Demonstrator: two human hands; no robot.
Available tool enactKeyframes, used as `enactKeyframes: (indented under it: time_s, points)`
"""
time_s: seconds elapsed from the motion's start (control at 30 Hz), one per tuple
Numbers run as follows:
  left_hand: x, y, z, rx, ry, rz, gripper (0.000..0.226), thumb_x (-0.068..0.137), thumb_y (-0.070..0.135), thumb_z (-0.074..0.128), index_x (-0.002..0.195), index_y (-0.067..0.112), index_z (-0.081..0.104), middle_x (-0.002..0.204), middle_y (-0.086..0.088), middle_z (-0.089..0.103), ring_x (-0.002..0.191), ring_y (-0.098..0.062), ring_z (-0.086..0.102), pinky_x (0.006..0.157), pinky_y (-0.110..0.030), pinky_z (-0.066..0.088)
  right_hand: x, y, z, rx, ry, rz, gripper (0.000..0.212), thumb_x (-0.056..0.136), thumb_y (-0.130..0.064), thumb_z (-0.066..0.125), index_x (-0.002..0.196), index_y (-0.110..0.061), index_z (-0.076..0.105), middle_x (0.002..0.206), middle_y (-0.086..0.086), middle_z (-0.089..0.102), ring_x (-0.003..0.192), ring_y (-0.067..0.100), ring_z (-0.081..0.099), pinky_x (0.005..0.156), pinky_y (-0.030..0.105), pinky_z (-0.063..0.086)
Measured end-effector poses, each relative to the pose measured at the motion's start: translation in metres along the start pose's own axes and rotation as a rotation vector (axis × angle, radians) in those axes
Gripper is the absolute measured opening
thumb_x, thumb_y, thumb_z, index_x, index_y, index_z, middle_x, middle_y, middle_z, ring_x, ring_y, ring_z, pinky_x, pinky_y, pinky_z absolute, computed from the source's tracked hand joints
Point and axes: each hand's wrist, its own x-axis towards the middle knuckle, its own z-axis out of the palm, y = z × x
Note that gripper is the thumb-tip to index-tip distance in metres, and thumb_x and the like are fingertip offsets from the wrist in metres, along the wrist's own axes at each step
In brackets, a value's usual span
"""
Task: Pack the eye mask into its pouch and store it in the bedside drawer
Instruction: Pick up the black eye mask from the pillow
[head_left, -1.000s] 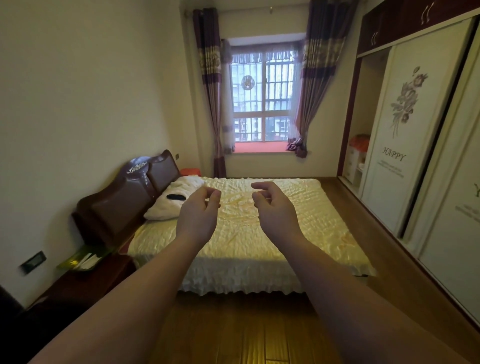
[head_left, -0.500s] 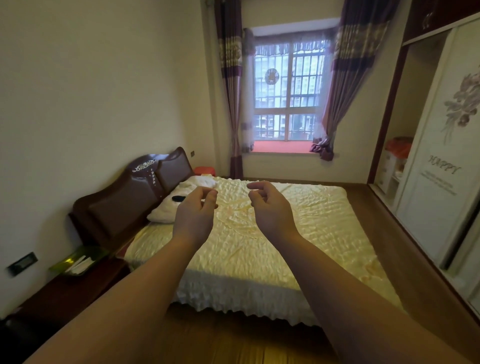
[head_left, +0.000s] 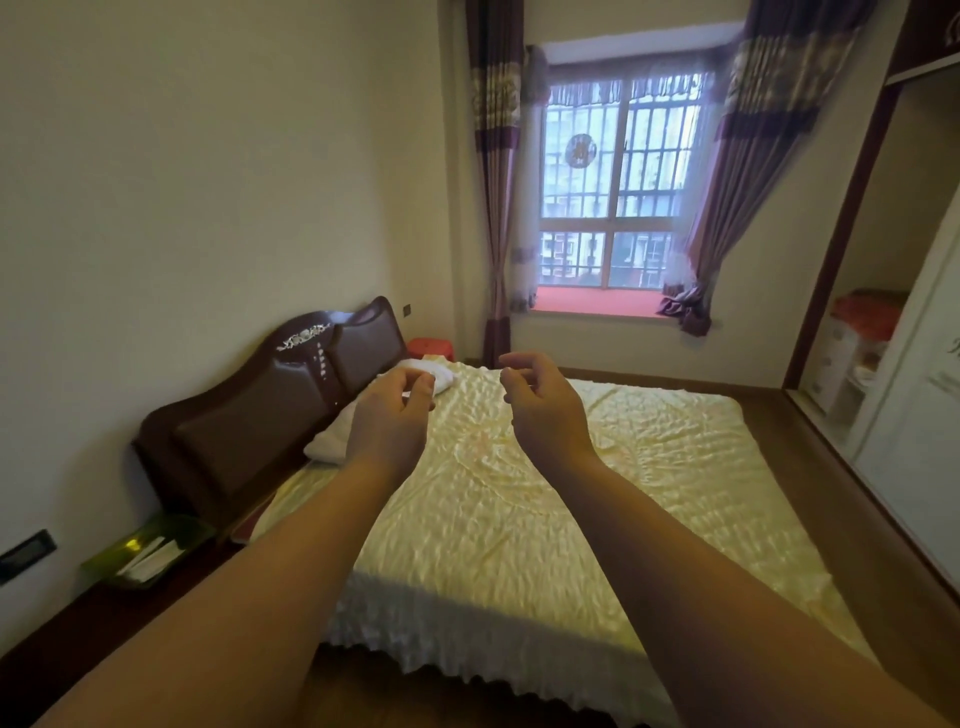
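- Eye mask: not visible; left hand (head_left: 392, 421) covers the spot on the pillow where it could lie, so its place can't be told. Pouch not visible either.
- Left hand: bare, raised in front, fingers loosely curled, thumb near fingertips, nothing held.
- Right hand (head_left: 545, 405): bare, just beside the left with a gap between, fingers half curled, palm turned inward, empty.
- Both bare forearms stretch out over the bed from the lower edge of the view.
- Below and beyond both hands: pale yellow satin bedspread (head_left: 545, 499), quilted and crinkly, with a frilled ruffle hem along the near edge.
- Behind the left hand: soft white pillow (head_left: 332, 441), partly hidden by the hand.
- Left of the left hand: dark brown wooden headboard (head_left: 270, 410), curved top, padded leather-look panels, pale carved ornament.
- Down-left of the left hand: dark wooden bedside cabinet top (head_left: 62, 634) carrying a green translucent rectangular tray (head_left: 150, 551) with white papers in it; drawer front not in sight.
- Past the headboard: small red plastic stool (head_left: 430, 347).
- Far beyond the hands: barred window (head_left: 613, 182) with purple patterned curtains (head_left: 496, 156).
- Far right of the right hand: white sliding wardrobe (head_left: 914, 415), open bay holding white boxes under red cloth.
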Motion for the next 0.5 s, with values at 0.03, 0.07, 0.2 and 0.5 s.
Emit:
enactKeyframes:
  time_s: [0.03, 0.07, 0.2, 0.5]
  points:
    - [0.013, -0.005, 0.000, -0.019, -0.009, -0.008, 0.017, 0.097, 0.039, 0.048, 0.089, 0.036, 0.063, 0.093, 0.005, 0.073, 0.091, -0.016, 0.068, 0.083, -0.055, 0.056, 0.013, 0.001, 0.008, -0.003, 0.007, -0.001, 0.016, 0.097, -0.029, 0.054, 0.107, -0.029, 0.065, 0.091, -0.011, 0.067, 0.082, 0.007, 0.065, 0.063, 0.028, 0.047]
    - [0.026, -0.011, 0.000, -0.039, -0.016, -0.013, 0.019, 0.094, 0.042, 0.048, 0.093, 0.033, 0.065, 0.096, 0.003, 0.073, 0.095, -0.019, 0.069, 0.085, -0.056, 0.056, 0.025, 0.002, 0.016, -0.001, 0.018, -0.004, 0.014, 0.097, -0.029, 0.054, 0.106, -0.030, 0.064, 0.091, -0.011, 0.067, 0.083, 0.008, 0.065, 0.063, 0.027, 0.045]
    - [0.077, -0.034, 0.000, -0.082, -0.015, -0.047, 0.032, 0.088, 0.050, 0.045, 0.102, 0.031, 0.066, 0.107, 0.001, 0.071, 0.105, -0.020, 0.066, 0.092, -0.055, 0.054, 0.068, 0.017, 0.049, 0.039, 0.017, 0.025, 0.016, 0.097, -0.029, 0.054, 0.108, -0.029, 0.065, 0.094, -0.012, 0.068, 0.088, 0.008, 0.065, 0.067, 0.030, 0.049]
    - [0.187, -0.109, 0.011, 0.068, 0.062, -0.055, 0.033, 0.097, 0.042, 0.044, 0.115, 0.025, 0.066, 0.114, -0.002, 0.070, 0.106, -0.022, 0.065, 0.090, -0.043, 0.051, 0.171, 0.076, 0.121, 0.034, -0.078, 0.030, 0.017, 0.097, -0.032, 0.053, 0.110, -0.034, 0.064, 0.099, -0.007, 0.070, 0.087, 0.004, 0.063, 0.065, 0.021, 0.043]
